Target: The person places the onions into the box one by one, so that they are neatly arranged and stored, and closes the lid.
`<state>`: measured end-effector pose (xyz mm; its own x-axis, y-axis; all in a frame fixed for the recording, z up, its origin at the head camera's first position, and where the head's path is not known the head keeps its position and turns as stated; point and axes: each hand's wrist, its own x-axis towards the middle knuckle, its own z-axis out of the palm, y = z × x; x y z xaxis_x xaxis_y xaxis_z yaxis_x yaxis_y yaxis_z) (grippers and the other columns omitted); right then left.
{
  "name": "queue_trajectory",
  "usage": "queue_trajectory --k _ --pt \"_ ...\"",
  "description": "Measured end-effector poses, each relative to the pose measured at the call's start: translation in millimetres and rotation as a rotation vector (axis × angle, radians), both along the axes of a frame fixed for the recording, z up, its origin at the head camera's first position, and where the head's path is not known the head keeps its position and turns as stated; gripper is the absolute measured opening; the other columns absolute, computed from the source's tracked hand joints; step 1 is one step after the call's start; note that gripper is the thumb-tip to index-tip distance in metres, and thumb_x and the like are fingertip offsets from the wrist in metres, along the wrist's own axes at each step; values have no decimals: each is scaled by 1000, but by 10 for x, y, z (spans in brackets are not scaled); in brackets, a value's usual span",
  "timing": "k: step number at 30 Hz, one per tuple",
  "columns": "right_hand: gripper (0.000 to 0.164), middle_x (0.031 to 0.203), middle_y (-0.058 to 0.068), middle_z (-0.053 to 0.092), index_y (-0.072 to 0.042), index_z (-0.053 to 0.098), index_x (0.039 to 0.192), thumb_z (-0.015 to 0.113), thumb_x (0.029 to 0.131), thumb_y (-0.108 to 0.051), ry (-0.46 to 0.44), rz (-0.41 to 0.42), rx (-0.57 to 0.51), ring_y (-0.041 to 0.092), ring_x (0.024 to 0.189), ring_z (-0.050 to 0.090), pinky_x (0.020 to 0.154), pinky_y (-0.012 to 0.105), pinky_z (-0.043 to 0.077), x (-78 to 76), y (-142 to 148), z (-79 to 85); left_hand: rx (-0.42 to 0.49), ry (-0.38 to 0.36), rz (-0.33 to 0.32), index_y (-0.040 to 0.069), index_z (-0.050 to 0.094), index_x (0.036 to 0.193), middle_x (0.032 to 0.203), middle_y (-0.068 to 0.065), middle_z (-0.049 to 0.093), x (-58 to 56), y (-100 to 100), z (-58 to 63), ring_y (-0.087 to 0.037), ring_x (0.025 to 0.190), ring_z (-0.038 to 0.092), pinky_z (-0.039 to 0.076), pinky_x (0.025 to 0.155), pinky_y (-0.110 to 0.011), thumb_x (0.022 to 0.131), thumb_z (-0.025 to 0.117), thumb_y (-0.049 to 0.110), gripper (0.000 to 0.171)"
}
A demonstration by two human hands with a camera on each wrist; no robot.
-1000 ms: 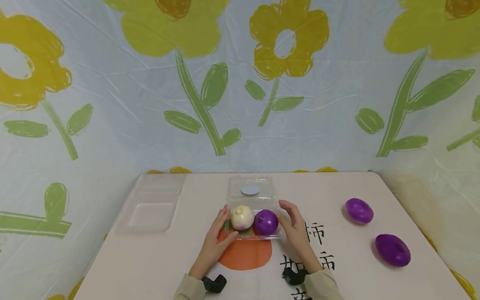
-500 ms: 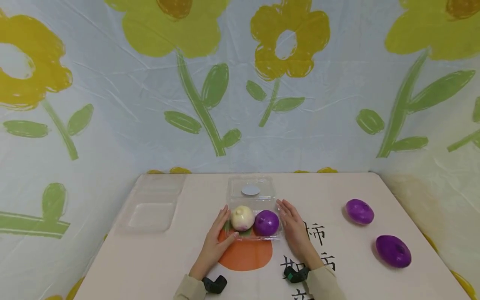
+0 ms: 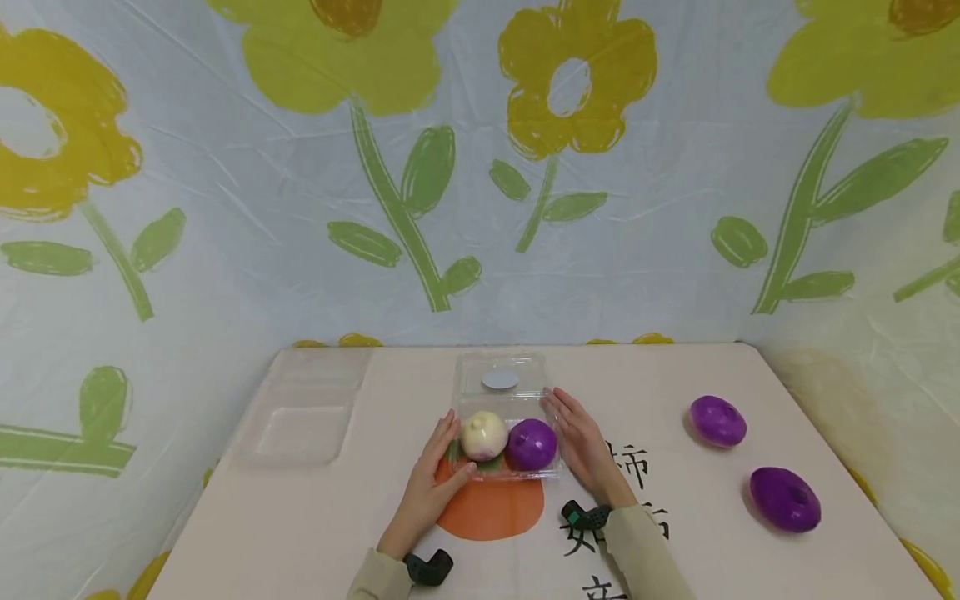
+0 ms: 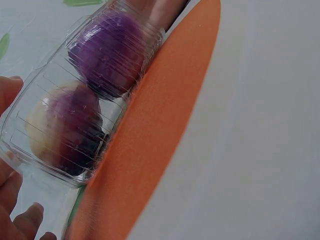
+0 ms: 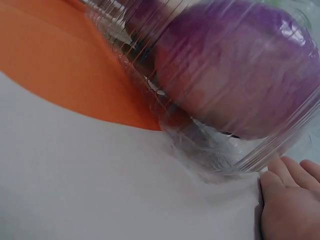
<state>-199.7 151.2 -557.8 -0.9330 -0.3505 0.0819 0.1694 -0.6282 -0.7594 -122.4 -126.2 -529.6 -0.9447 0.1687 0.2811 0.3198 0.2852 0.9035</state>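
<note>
A clear plastic clamshell box (image 3: 517, 475) lies with its lid (image 3: 536, 367) folded back away from me. Two bulbs sit side by side in its base: a whitish onion tinged purple (image 3: 483, 436) on the left and a glossy purple onion (image 3: 532, 445) on the right. My left hand (image 3: 431, 483) holds the box's near left corner, thumb at the front rim, fingers along the left end. At the right end, my right hand (image 3: 588, 446) stands on edge with straight fingers together, fingertips reaching the hinge side. In the right wrist view its fingers (image 5: 285, 175) are close by the box wall.
Two more purple onions, one farther back (image 3: 717, 421) and one nearer (image 3: 785, 500), lie at the table's right. Another clear plastic box (image 3: 300, 433) lies opened at the back left. The tablecloth (image 3: 300, 533) carries an orange print and black characters. Flowered curtains enclose the table.
My right hand has straightened its spread fingers, brought them together and slid forward along the box's right end toward the lid. My left hand, the box and the onions have stayed in place.
</note>
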Motion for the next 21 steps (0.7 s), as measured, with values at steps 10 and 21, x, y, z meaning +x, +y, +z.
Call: queue_trajectory --k 10,21 --pt "60 163 24 -5 7 -3 155 26 102 8 47 -19 36 38 150 -2 119 36 12 -16 -17 -27 -30 6 10 5 37 152 163 -7 24 -122 -31 -306 -36 150 12 14 115 -65 92 72 19 71" --pt "64 165 18 -4 0 -2 157 31 102 7 65 -20 67 37 150 0 116 32 21 4 -16 -37 -42 -18 -7 15 36 155 163 8 21 -139 -70 -380 -24 152 11 15 116 -61 93 70 34 73"
